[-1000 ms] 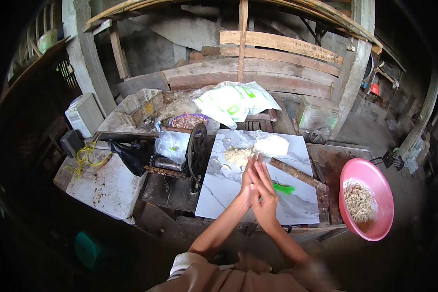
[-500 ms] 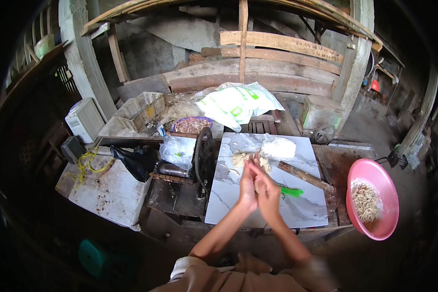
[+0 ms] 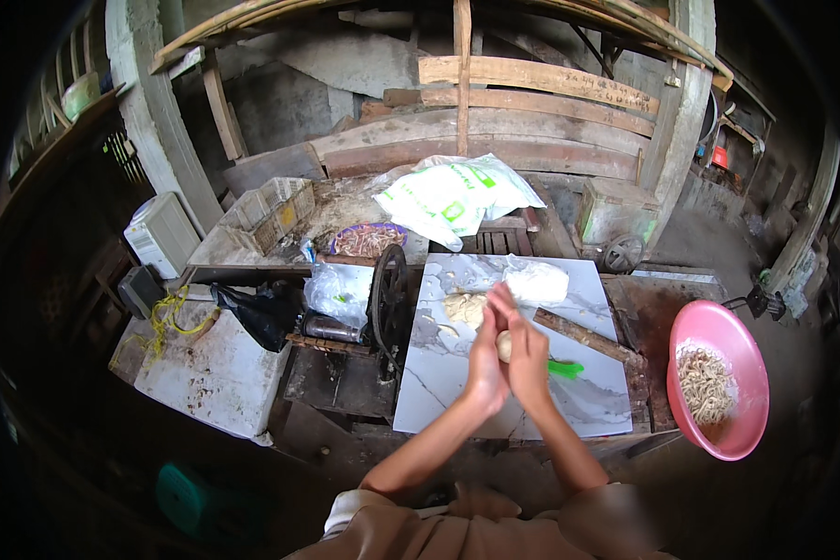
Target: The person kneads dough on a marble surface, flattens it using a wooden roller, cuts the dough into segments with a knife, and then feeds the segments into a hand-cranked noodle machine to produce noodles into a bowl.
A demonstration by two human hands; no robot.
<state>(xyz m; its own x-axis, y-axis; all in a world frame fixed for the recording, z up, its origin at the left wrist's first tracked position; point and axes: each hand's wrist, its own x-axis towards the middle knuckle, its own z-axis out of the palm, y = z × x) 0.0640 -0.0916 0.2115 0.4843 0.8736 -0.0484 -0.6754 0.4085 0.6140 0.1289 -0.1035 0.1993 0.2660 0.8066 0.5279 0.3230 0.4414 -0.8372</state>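
My left hand [image 3: 486, 359] and my right hand [image 3: 526, 350] are pressed together over a white marble slab [image 3: 457, 401], with a small pale ball of dough [image 3: 504, 345] between the palms. Beyond the hands lies a flat lump of dough [image 3: 464, 306] and a white bag of flour or dough [image 3: 536, 281] on the slab. A wooden rolling pin [image 3: 586, 337] lies to the right of my hands, and a green-handled tool [image 3: 567, 370] sits just right of my right hand.
A black hand-cranked wheel machine [image 3: 387, 303] stands at the slab's left edge. A pink basin [image 3: 719, 378] with noodles sits on the right. Behind are a purple bowl [image 3: 367, 239], a white-green sack [image 3: 453, 196], crates, plastic bags and a white slab [image 3: 210, 369] on the left.
The view has shifted a little, so the slab and basin sit further right. My hands stay pressed together, still working the dough between the palms over the slab.
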